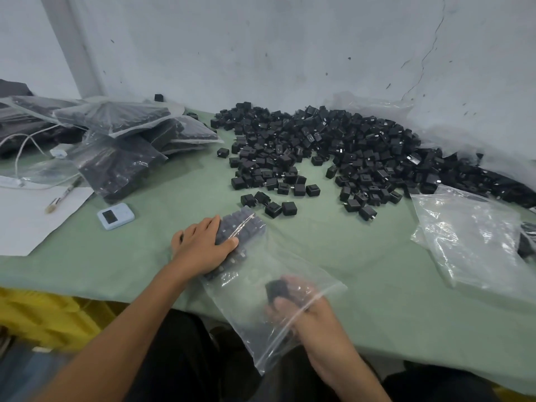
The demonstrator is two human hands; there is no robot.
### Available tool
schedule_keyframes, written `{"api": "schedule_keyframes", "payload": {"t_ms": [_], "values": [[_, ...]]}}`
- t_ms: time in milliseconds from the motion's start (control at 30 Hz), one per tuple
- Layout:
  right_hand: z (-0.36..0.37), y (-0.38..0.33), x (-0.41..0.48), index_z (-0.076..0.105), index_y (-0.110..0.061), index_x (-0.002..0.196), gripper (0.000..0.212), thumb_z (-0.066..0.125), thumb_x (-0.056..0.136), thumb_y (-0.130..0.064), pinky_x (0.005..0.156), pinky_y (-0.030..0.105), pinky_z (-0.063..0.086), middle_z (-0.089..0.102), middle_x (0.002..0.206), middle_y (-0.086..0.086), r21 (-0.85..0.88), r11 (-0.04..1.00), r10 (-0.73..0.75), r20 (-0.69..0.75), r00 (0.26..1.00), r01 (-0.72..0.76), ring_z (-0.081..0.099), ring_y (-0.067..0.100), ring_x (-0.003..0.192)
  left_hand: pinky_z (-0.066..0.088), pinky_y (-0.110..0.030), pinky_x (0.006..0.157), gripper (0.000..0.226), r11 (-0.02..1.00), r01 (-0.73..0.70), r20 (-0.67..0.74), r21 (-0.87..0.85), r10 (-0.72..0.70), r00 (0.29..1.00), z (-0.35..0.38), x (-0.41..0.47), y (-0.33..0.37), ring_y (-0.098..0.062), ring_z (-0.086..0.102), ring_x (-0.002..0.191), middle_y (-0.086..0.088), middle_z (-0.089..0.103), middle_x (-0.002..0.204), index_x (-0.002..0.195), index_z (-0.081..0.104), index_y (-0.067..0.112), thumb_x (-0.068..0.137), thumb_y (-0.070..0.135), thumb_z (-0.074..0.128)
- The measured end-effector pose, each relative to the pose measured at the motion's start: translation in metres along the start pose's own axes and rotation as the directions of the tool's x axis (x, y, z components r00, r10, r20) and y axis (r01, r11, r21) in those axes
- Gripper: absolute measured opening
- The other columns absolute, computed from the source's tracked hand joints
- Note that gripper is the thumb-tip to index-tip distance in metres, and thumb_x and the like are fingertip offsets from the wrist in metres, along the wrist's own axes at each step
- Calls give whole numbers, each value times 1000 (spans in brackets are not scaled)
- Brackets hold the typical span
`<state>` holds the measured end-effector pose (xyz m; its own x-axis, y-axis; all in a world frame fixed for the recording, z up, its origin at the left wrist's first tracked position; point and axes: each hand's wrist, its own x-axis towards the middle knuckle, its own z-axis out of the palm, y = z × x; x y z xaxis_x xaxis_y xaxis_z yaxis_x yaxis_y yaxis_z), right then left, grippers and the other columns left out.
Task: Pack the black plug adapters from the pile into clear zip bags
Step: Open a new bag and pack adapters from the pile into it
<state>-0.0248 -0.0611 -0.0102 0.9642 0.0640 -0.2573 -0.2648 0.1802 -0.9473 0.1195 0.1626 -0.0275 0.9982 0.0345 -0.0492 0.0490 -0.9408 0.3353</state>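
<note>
Head view: the left hand (203, 248) lies flat, fingers extended, pressing on the packed rows of adapters (246, 224) inside a clear plastic zip bag (246, 314) on the green table cover (333, 256). The right hand (301, 310), inside the bag's mouth, grips one square black plug adapter (279, 289). The loose pile of black adapters (333, 152) lies beyond, against the wall. Filled bags (121, 140) are stacked at left; empty clear bags (475, 242) lie at right.

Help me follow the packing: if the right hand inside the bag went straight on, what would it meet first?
Probably the rows of adapters already in the clear zip bag, under the left hand; the right hand holds one adapter. Depth through plastic is unclear.
</note>
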Motion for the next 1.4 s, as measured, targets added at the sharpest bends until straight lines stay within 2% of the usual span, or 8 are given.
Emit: {"api": "schedule_keyframes", "payload": {"t_ms": [133, 300, 467, 667, 800, 1067, 1233, 1400], "values": [[28, 0, 43, 68, -13, 110, 20, 63, 94, -3, 73, 26, 59, 72, 95, 5, 3, 999, 55, 19, 998, -55, 73, 11, 80, 10, -45, 118, 78, 1000, -5, 6, 0, 5, 1000, -1, -2, 2, -19, 20, 148, 11, 22, 162, 158, 15, 32, 93, 72, 29], [52, 5, 82, 61, -9, 122, 29, 64, 94, -6, 78, 32, 60, 71, 105, 4, 100, 995, -10, -112, 994, 22, 73, 18, 90, 10, -45, 119, 78, 1000, -5, 5, 12, 5, 1000, -1, -1, 3, -19, 20, 148, 11, 20, 162, 158, 14, 30, 93, 72, 28], [59, 3, 88, 64, -28, 104, 19, 64, 94, -12, 70, 24, 58, 71, 100, -3, -247, 959, -195, -233, 953, 136, 71, 12, 85, 10, -46, 119, 77, 1000, -10, 8, 20, 10, 1000, -1, -2, 3, -19, 20, 148, 10, 20, 162, 158, 14, 30, 94, 71, 27], [62, -3, 88, 65, -18, 119, 26, 49, 101, -9, 90, 32, 52, 69, 110, -4, -599, 751, -366, -28, 930, 278, 65, 12, 98, 9, -47, 120, 78, 1000, -4, 16, 29, 4, 1000, -1, -2, 4, -19, 19, 148, 10, 18, 163, 158, 12, 30, 94, 71, 26], [61, 0, 95, 64, -21, 102, 24, 44, 102, -8, 71, 36, 56, 69, 92, 1, -558, 777, -390, -65, 919, 291, 62, 14, 73, 9, -47, 120, 78, 1000, -7, 19, 22, 6, 1000, -1, -2, 3, -19, 18, 149, 11, 18, 163, 158, 12, 31, 93, 72, 25], [48, 13, 104, 57, -25, 137, 36, 44, 104, -15, 104, 40, 47, 60, 134, -10, -603, 737, -372, 13, 928, 304, 57, 9, 121, 12, -48, 119, 74, 1000, -9, 30, 20, 8, 1000, -4, -2, 5, -19, 24, 146, 11, 24, 160, 156, 18, 30, 94, 70, 27], [47, 17, 100, 54, -29, 139, 35, 42, 107, -23, 101, 42, 49, 63, 128, -6, -608, 708, -403, 69, 912, 359, 60, 13, 116, 33, -46, 105, 36, 999, -14, 27, -42, 15, 1000, -17, 8, 11, -22, 57, 108, 8, 60, 104, 100, 49, 28, 85, 60, 49], [44, 22, 102, 51, -28, 143, 40, 44, 106, -14, 96, 33, 51, 67, 121, 0, -599, 713, -411, 63, 910, 364, 61, 9, 102, 43, -40, 89, 26, 982, -92, 45, -163, 101, 994, -22, 14, 13, -21, 58, 93, 9, 62, 96, 99, 53, 26, 83, 44, 63]]}}
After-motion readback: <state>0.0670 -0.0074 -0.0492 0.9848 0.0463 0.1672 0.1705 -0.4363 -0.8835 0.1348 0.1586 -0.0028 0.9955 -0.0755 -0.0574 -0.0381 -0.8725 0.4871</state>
